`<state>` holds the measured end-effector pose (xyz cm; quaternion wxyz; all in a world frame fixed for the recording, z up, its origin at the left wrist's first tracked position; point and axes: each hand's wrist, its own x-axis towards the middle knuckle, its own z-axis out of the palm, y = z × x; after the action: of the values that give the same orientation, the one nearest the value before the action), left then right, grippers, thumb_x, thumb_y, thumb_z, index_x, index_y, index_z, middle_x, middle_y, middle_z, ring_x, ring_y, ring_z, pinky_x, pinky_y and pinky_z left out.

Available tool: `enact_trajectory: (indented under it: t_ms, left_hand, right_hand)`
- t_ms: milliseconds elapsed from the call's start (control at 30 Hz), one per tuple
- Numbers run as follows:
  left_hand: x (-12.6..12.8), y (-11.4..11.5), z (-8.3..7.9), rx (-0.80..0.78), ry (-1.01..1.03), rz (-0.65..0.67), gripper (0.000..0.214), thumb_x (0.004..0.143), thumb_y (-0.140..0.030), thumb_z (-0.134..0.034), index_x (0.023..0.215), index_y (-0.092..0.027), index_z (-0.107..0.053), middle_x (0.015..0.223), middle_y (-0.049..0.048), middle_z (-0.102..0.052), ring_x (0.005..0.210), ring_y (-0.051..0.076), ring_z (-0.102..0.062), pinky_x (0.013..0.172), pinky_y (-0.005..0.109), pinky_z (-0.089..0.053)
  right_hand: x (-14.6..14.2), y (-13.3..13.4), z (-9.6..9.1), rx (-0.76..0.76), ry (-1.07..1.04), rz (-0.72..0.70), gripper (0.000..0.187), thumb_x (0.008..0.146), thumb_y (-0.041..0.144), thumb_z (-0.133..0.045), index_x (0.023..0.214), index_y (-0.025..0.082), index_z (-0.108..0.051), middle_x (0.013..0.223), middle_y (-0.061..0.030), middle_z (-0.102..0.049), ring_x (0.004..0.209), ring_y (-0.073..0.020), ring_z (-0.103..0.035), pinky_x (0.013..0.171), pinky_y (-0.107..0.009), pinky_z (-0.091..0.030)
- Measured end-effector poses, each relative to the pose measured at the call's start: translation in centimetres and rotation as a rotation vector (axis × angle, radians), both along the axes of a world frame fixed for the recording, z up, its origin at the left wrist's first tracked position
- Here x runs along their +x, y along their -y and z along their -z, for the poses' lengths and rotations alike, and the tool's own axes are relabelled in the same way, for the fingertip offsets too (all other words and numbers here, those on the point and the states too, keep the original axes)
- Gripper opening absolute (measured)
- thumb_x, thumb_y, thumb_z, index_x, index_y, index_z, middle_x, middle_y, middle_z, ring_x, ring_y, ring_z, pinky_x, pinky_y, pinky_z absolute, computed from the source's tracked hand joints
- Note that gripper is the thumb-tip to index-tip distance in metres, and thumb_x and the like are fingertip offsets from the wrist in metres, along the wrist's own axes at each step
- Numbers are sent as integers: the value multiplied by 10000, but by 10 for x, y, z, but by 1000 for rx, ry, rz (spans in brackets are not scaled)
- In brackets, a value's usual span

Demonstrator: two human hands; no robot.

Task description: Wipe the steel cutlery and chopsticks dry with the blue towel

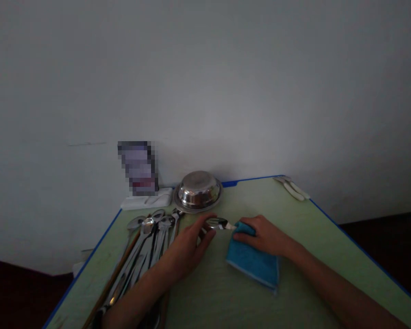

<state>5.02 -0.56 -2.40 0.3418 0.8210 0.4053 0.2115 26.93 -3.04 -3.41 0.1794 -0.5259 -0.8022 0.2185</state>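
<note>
The right hand [258, 234] is closed on a blue cloth [255, 262], pinching it round the pale handle of a fork [219, 223]; the rest of the cloth hangs loose below the fingers. The left hand [194, 240] is curled to a narrow gap at the tine end, thumb below and index finger above — whether they press on the metal, I cannot tell. The fork lies nearly level between the two hands, tines toward the left one, over the middle of the green table [205, 297].

There is one cloth and one fork in the grip. One metal bowl [198, 189] sits upside down just beyond the left hand. To the left lies one heap of spoons [147, 226], with at least four rounded heads showing; overlap and the left forearm hide the full count. One brown stick [114, 274] runs along it. Two pale-handled utensils [293, 189] lie side by side at the far right corner. One blurred-out upright device [139, 167] stands at the far left, by one white box [150, 199].

Both forearms slant inward from the near edge — the left crosses over the heap, the right comes in low from the right, its palm turned down.
</note>
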Motion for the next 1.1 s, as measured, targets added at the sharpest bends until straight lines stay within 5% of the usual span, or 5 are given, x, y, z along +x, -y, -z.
enact_trajectory:
  t_ms: [200,400,867,967,1100]
  left_hand:
    - [1,-1,22,-126,123,16,311,868,-341,-409,1147,-208,-374,1040,80,-596,877,182,-581,773,327,-469]
    - [4,-7,33,-235,159,31,308,877,-323,-394,1157,-203,-353,935,58,-607,743,154,-590,719,312,-482]
    - [3,-11,38,-273,213,61,237,892,-302,-351,1092,-179,-385,818,20,-585,629,112,-538,633,260,-458]
    - [0,-11,30,-281,197,70,235,894,-316,-340,1068,-169,-402,809,27,-604,625,115,-557,622,260,-460]
    - [-10,-16,-6,-248,113,153,240,899,-322,-313,963,-143,-460,758,43,-618,608,118,-573,576,246,-455]
  right_hand:
    - [-7,-3,15,53,39,6,410,816,525,-417,775,156,-591,669,-34,-615,626,-148,-571,618,-249,-382]
    - [-11,-9,22,62,67,15,397,822,508,-415,822,159,-606,702,-45,-639,658,-162,-588,656,-268,-390]
    - [-13,-13,25,46,113,9,398,823,505,-415,856,158,-608,753,-58,-650,710,-176,-594,705,-293,-393]
    - [-14,-14,12,-14,99,-27,416,828,512,-401,825,149,-605,724,-56,-642,675,-163,-584,641,-269,-395]
    - [-18,-21,-33,-143,119,-159,433,803,542,-419,758,153,-603,693,-46,-633,625,-152,-569,540,-246,-372]
